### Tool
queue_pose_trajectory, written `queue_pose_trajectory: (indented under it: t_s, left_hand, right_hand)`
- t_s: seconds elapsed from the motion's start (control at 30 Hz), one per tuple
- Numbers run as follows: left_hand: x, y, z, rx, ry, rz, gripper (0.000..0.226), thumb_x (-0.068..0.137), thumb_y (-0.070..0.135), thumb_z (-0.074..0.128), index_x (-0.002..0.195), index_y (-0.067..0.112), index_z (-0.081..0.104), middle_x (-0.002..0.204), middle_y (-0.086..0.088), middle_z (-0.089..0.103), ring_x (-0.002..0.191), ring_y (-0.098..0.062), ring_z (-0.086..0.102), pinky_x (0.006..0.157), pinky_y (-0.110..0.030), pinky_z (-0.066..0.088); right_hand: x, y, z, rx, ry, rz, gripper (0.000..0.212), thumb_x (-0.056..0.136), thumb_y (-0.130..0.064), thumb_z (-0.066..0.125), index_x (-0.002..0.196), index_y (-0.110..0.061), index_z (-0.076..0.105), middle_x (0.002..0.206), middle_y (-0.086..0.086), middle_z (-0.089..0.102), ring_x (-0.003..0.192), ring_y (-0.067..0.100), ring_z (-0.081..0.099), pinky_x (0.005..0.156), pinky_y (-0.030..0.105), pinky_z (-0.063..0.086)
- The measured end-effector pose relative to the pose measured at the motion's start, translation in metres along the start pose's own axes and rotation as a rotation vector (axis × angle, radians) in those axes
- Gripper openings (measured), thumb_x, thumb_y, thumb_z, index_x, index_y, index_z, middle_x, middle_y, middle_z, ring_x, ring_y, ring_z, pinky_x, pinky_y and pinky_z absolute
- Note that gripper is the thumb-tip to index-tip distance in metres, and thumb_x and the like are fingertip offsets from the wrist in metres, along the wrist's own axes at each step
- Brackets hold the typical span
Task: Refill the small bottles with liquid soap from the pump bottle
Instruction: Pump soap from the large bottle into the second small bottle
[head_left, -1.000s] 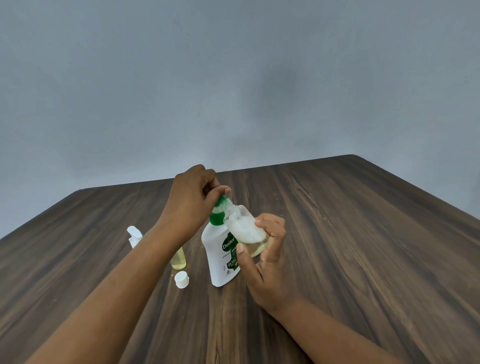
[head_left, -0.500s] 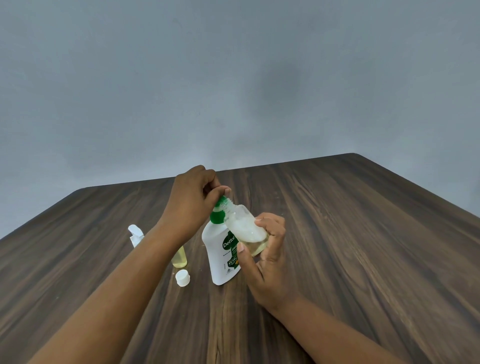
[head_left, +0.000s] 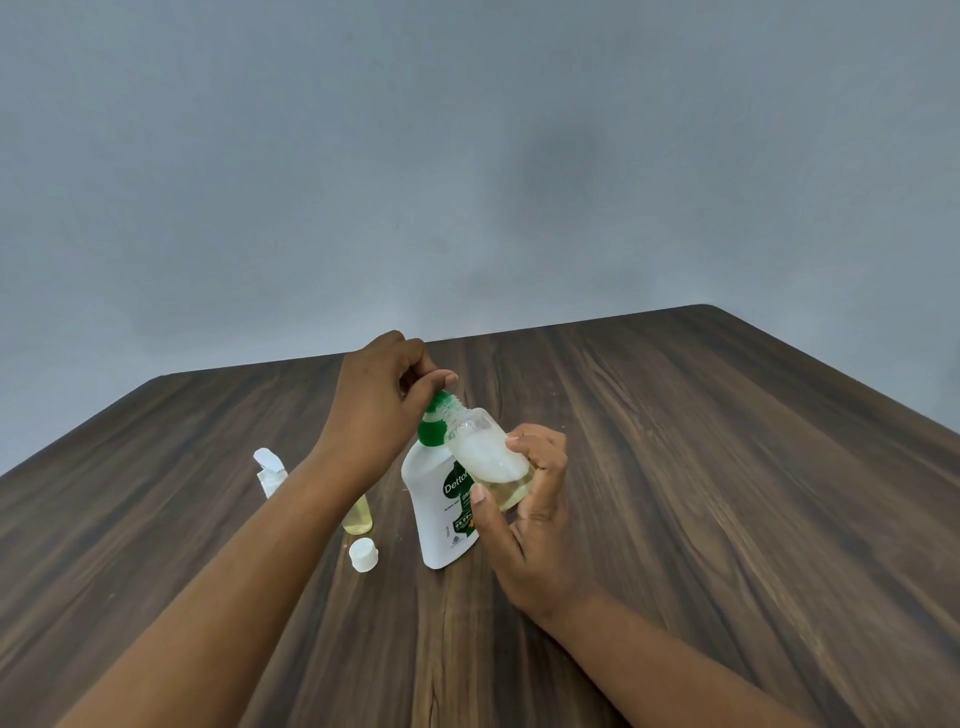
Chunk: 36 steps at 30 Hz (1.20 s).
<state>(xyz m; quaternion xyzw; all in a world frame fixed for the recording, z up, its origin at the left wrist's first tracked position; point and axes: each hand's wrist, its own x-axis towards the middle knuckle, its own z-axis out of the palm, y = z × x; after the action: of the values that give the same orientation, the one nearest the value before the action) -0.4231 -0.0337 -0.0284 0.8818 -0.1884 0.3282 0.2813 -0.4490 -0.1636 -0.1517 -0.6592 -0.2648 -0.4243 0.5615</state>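
- Right hand (head_left: 530, 525): thumb and fingers wrapped round the lower half of the small bottle (head_left: 483, 452), holding it clear of the worktop (head_left: 727, 467). Grip and position match the frame 0.5 s ago.
- Small bottle: clear, tilted, neck pointing up and left against the green pump head. White foam fills its middle and pale yellow liquid sits at the low end. No readable change in level against the earlier frames.
- Left hand (head_left: 382, 400): fingers curled down over the top of the pump bottle (head_left: 436, 519), thumb tip lying beside the small bottle's neck. Posture is as it was 1.0 s ago. How far the pump is pressed down cannot be told.
- Pump bottle: white body, green collar, standing on the worktop and touching the small bottle. It has not shifted.
- Second small bottle (head_left: 357, 514): yellow liquid, upright just left of the pump bottle, top hidden by the left forearm. Same spot as before.
- Loose white cap (head_left: 362, 554): on the worktop just in front of that bottle, unmoved.
- White-topped bottle (head_left: 270, 470): farther left, partly behind the forearm, unmoved.
- Grey wall (head_left: 467, 156) beyond the worktop's far edge, which sits a trace higher in view than 1.0 s ago.
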Motion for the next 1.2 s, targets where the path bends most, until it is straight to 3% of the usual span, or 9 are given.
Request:
queue_pose_trajectory:
  t_s: [0.27,0.5,0.83,1.03,1.2]
  left_hand:
    - [0.012,0.007,-0.009,0.064,-0.088,0.071,0.027,0.081,0.024,0.069,0.060,0.019,0.053,0.067,0.002,0.052,0.064,-0.009,0.049,0.057,-0.018,0.035]
    - [0.004,0.000,0.000,0.015,-0.020,0.022,0.027,0.081,0.021,0.069,0.059,0.017,0.054,0.064,0.005,0.050,0.060,-0.007,0.048,0.056,-0.010,0.033]
    - [0.010,0.004,-0.007,0.046,-0.069,0.061,0.028,0.081,0.024,0.070,0.059,0.018,0.054,0.067,0.001,0.054,0.063,-0.008,0.050,0.057,-0.015,0.035]
    - [0.003,0.001,-0.002,0.005,-0.034,0.029,0.034,0.081,0.022,0.069,0.055,0.025,0.048,0.063,0.007,0.049,0.060,-0.006,0.046,0.056,-0.010,0.034]
    - [0.011,0.005,-0.007,0.038,-0.090,0.061,0.032,0.082,0.025,0.068,0.057,0.024,0.048,0.067,0.004,0.050,0.064,-0.008,0.048,0.057,-0.015,0.033]
  right_hand:
    - [0.001,0.001,0.000,0.018,0.009,-0.012,0.038,0.085,-0.019,0.052,0.118,-0.023,0.032,0.116,-0.008,0.033,0.104,0.005,0.044,0.080,0.015,0.042]
    - [0.000,0.001,0.000,-0.003,0.007,0.000,0.038,0.085,-0.022,0.052,0.117,-0.024,0.032,0.115,-0.009,0.034,0.104,0.007,0.045,0.080,0.017,0.044]
    - [-0.001,0.001,-0.001,0.007,-0.007,0.002,0.041,0.086,-0.022,0.052,0.120,-0.024,0.029,0.117,-0.010,0.033,0.105,0.006,0.044,0.080,0.015,0.044]
    - [0.000,0.002,-0.002,0.012,-0.011,0.003,0.043,0.085,-0.020,0.052,0.120,-0.027,0.028,0.115,-0.010,0.032,0.103,0.007,0.044,0.077,0.019,0.045]
    - [0.001,0.002,-0.002,0.021,-0.006,0.005,0.044,0.088,-0.022,0.052,0.121,-0.030,0.026,0.117,-0.008,0.033,0.103,0.009,0.046,0.074,0.023,0.048]
